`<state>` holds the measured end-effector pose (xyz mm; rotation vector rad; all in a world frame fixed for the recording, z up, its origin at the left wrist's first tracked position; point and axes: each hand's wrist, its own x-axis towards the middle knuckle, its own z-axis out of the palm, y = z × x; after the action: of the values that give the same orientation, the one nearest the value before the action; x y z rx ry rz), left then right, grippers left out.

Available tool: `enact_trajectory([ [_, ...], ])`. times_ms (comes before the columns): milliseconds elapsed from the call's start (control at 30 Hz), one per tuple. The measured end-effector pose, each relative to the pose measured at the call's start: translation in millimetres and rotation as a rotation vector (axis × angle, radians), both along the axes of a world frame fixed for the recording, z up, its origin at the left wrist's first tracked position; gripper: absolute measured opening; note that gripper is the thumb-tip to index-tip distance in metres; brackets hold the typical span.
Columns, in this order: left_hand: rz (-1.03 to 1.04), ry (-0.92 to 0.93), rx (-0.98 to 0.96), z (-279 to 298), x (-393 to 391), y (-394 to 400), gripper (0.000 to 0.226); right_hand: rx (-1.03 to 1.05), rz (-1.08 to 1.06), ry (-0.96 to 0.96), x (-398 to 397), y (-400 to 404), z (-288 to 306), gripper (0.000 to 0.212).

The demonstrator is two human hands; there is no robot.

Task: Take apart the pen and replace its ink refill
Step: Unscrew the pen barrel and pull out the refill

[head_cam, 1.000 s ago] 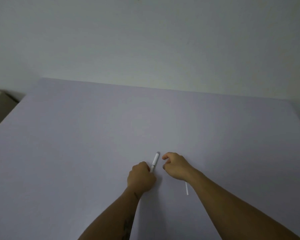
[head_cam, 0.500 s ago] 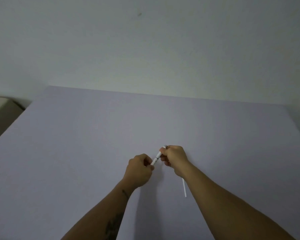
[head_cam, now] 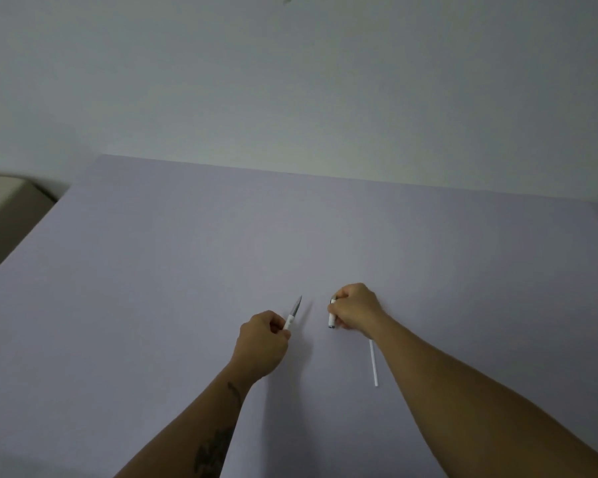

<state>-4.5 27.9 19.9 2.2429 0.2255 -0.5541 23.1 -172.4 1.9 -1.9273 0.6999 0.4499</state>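
Note:
My left hand [head_cam: 261, 343] grips the white pen body [head_cam: 292, 313], whose grey pointed tip sticks up and away from the fist. A small white cap [head_cam: 332, 315] is held in my right hand [head_cam: 354, 310], a short way to the right of the pen. The two hands are apart, above the table. A thin white refill [head_cam: 373, 362] lies on the table beside my right forearm, its upper end hidden under the wrist.
A wide pale lilac table [head_cam: 187, 270] fills the lower view, its far edge against a plain light wall. A beige piece of furniture [head_cam: 0, 205] stands off the table's left edge.
Both hands met at the pen half a second ago. The right hand has now pulled the cap off and moved right, leaving the uncapped pen in the left hand.

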Motion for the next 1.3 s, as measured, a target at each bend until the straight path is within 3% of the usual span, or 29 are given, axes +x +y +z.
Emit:
enact_trajectory([
  [100, 0.011, 0.010, 0.000, -0.4, -0.5, 2.1, 0.004, -0.113, 0.097, -0.003, 0.7, 10.1, -10.3, 0.029],
  [333, 0.013, 0.018, -0.017, 0.8, -1.0, 4.1, 0.005, -0.297, 0.202, -0.044, 2.0, 18.5, -15.5, 0.022],
  [733, 0.006, 0.016, -0.043, 8.9, 1.5, 4.1, 0.006, -0.328, 0.190, -0.072, 2.8, 9.7, -11.4, 0.027],
  [833, 0.036, 0.001, -0.069, 13.5, 3.8, 1.7, 0.008, -0.203, 0.102, -0.140, 0.0, 11.8, 0.6, 0.027],
  [1067, 0.089, -0.104, -0.168, 33.3, 13.1, -23.2, 0.010, 0.425, -0.145, -0.152, -10.6, 27.1, 37.5, 0.011],
  [1300, 0.056, -0.159, -0.194, 44.2, 16.4, -35.9, 0.014, 0.475, -0.233, -0.178, -9.9, 18.7, 55.0, 0.015],
])
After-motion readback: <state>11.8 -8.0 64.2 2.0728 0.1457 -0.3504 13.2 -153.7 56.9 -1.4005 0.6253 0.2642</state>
